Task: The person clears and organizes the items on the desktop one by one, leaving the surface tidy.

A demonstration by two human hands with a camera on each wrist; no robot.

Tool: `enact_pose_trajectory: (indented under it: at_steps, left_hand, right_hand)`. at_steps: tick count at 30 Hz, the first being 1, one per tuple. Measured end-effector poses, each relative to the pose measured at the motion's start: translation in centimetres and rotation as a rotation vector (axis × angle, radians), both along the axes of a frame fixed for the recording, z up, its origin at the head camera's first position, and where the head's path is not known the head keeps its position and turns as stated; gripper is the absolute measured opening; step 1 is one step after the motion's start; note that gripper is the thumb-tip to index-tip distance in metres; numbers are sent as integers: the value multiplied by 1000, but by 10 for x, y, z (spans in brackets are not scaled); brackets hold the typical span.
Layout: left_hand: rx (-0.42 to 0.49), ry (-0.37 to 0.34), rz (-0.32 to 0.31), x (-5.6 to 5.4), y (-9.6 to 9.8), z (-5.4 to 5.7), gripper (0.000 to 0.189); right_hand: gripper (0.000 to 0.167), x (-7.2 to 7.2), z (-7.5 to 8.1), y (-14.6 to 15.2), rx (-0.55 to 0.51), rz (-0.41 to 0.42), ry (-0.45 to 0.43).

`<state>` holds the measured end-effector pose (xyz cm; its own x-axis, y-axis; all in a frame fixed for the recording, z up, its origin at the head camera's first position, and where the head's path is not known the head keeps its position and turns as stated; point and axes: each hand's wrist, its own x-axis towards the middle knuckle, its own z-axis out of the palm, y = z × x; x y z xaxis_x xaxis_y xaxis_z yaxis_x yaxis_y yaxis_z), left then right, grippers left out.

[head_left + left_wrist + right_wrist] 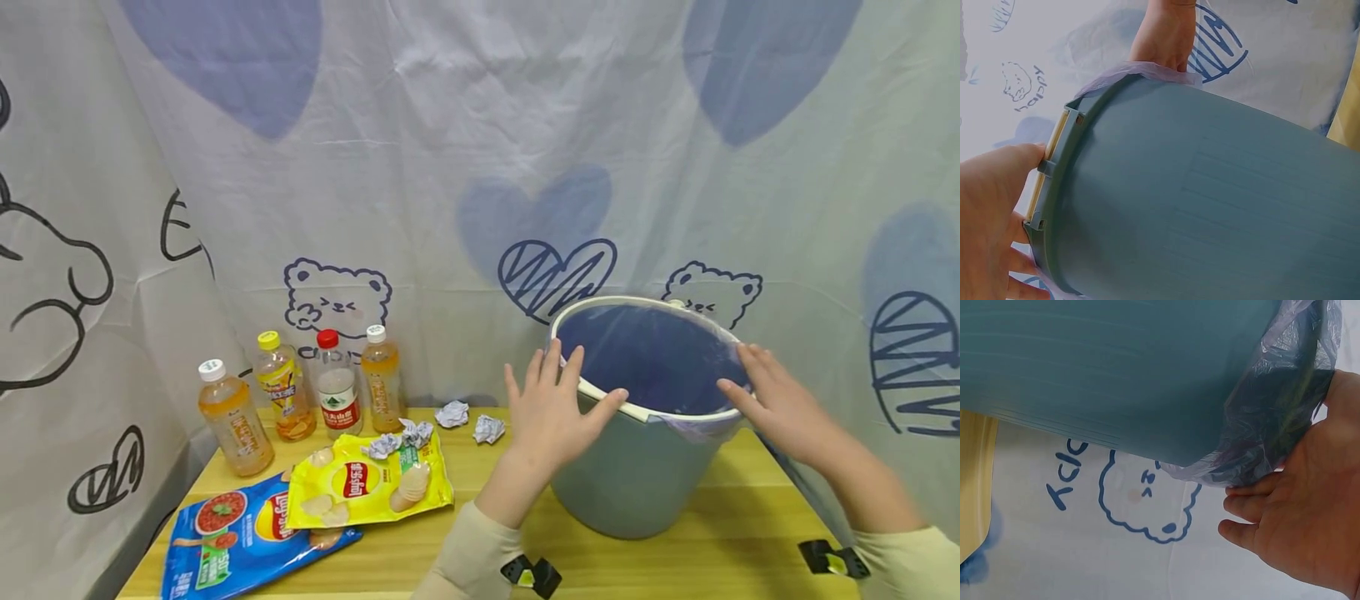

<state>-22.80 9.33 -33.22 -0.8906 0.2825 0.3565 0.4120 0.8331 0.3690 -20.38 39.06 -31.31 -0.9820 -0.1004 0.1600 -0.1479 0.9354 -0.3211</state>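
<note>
A grey-green trash bin [622,483] with a cream rim stands upright on the table. A thin translucent purple bin liner [1254,419] lines it and folds over its rim. At the bin's left front rim is my left hand [543,417], its fingers spread and mostly straight; the thumb [1022,156] lies by the rim in the left wrist view. My right hand [783,408] rests at the right rim, fingers extended along the liner's edge. In the right wrist view, some of this hand's fingertips are hidden behind the liner.
On the wooden table [697,558], left of the bin, stand several bottles [339,396]. A yellow chip bag [367,483] overlaps a blue chip bag [247,533]. Crumpled paper balls [489,429] lie near and on the yellow bag. A printed curtain [420,208] hangs behind.
</note>
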Motion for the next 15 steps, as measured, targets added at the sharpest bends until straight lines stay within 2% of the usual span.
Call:
enact_pose_trajectory:
  at_steps: [10,15]
  left_hand:
    - [22,42,28,2,-16,-4,83]
    - [33,48,17,1,-24,-7,81]
  right_hand:
    - [78,-3,2,-17,8,26,-11]
    - [78,-4,4,-21,42,34,-16]
